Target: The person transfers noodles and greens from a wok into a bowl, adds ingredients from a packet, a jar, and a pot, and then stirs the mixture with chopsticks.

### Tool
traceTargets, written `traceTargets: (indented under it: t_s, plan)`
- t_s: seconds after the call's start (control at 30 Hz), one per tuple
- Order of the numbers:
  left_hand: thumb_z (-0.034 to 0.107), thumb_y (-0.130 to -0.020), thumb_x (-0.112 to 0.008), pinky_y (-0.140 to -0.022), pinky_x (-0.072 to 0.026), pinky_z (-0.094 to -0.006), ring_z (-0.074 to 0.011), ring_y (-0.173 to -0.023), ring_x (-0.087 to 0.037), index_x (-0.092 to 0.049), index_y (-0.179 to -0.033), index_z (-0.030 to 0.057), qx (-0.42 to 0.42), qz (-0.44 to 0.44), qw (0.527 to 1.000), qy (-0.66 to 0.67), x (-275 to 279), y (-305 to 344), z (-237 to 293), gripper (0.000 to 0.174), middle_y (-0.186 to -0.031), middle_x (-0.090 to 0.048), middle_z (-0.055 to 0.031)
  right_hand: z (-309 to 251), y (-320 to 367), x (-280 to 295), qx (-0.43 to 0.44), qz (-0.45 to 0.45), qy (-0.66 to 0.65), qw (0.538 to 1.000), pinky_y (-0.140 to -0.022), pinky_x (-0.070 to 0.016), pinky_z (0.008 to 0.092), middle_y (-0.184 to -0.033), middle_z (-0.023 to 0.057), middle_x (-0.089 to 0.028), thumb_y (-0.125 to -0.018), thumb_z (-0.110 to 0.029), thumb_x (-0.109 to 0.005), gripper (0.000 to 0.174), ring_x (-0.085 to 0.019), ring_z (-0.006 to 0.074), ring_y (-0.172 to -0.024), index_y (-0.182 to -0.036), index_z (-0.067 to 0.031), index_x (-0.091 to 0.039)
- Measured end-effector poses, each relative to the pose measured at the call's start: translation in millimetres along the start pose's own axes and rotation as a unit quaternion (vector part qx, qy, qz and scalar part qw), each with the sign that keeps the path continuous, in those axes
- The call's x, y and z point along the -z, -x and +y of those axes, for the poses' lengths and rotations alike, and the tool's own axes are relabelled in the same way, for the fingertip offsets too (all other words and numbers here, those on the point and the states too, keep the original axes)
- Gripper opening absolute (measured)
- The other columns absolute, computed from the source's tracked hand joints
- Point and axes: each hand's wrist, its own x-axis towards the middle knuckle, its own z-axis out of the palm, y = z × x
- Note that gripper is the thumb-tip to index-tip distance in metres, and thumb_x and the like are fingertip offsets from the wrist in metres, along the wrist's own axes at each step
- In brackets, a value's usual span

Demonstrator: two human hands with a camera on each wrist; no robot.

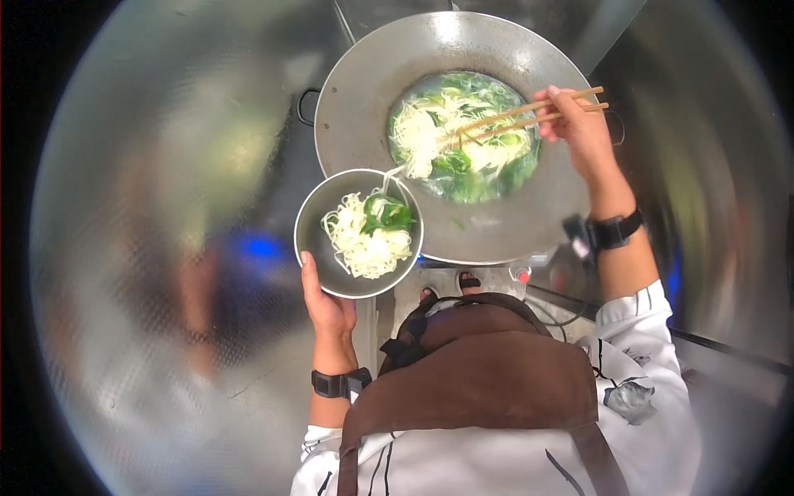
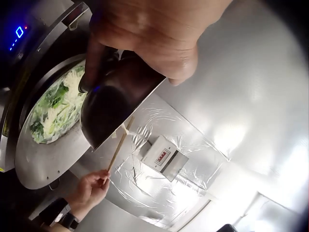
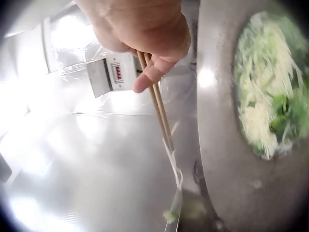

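My left hand grips a deep bowl at its near left side, thumb up along the outer wall. Pale noodles lie in it with some wilted leafy greens. In my right hand is a pair of wooden chopsticks, reaching over the large wok. The wok holds liquid with more noodles and greens. A few noodle strands hang from the chopstick tips to the bowl's rim in the right wrist view. The bowl overlaps the wok's near left edge in the head view.
A loop handle sticks out at the wok's left. The left wrist view shows a lit blue display beside the wok. Behind stands a foil-covered metal wall with a switch box. A red-capped bottle is below the wok.
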Motion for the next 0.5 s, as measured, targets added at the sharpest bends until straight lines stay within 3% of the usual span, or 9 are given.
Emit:
traceTargets:
  t_s: [0.1,0.2,0.33,0.37,0.5]
  plan:
    - [0.039,-0.094,-0.038,-0.096,-0.0386,-0.0364,-0.0232,-0.113,-0.049,-0.039,-0.128,0.0011,-0.012,0.014,1.0,-0.002,15,4,-7,0.051,-0.125,-0.048,-0.0127,4,13,23,-0.026,-0.018,0.142,0.989,-0.041,-0.0397,0.0196,-0.083,0.0054,-0.06,-0.09,-0.023,-0.051,0.026,-0.052,0.0091,-0.048,-0.097,-0.001,-0.062]
    - [0.04,-0.094,-0.037,-0.096,-0.0385,-0.0366,-0.0237,-0.114,-0.048,-0.039,-0.128,0.0008,-0.001,0.038,0.999,0.0,18,4,-10,0.052,-0.125,-0.048,-0.0128,37,21,33,-0.075,-0.042,0.171,0.981,-0.038,-0.0388,0.0203,-0.084,0.005,-0.06,-0.089,-0.019,-0.052,0.024,-0.052,0.0096,-0.047,-0.102,-0.0019,-0.062]
    - [0.04,-0.094,-0.036,-0.096,-0.0382,-0.0367,-0.0243,-0.114,-0.048,-0.038,-0.128,0.0,-0.002,0.031,1.0,-0.003,17,6,-11,0.053,-0.126,-0.048,-0.0132,94,11,39,-0.101,0.031,0.073,0.992,-0.044,-0.0474,0.0234,-0.087,0.0087,-0.061,-0.09,-0.02,-0.051,0.026,-0.057,0.0132,-0.05,-0.106,-0.0012,-0.059]
    - [0.04,-0.094,-0.036,-0.096,-0.0381,-0.0368,-0.0244,-0.114,-0.048,-0.038,-0.128,-0.0002,-0.004,0.03,1.0,-0.006,17,6,-12,0.053,-0.126,-0.048,-0.0133,97,11,32,-0.096,0.048,0.057,0.993,-0.047,-0.051,0.0258,-0.087,0.0136,-0.061,-0.091,-0.02,-0.049,0.027,-0.06,0.0169,-0.053,-0.101,0.0032,-0.057]
    - [0.04,-0.094,-0.036,-0.097,-0.0375,-0.0367,-0.0245,-0.114,-0.048,-0.038,-0.129,-0.0007,-0.006,0.026,1.0,-0.009,21,6,-15,0.054,-0.126,-0.048,-0.0135,118,-5,26,-0.133,0.128,0.004,0.983,-0.051,-0.0541,0.0281,-0.083,0.0204,-0.06,-0.092,-0.019,-0.044,0.031,-0.063,0.0221,-0.059,-0.091,0.0094,-0.054]
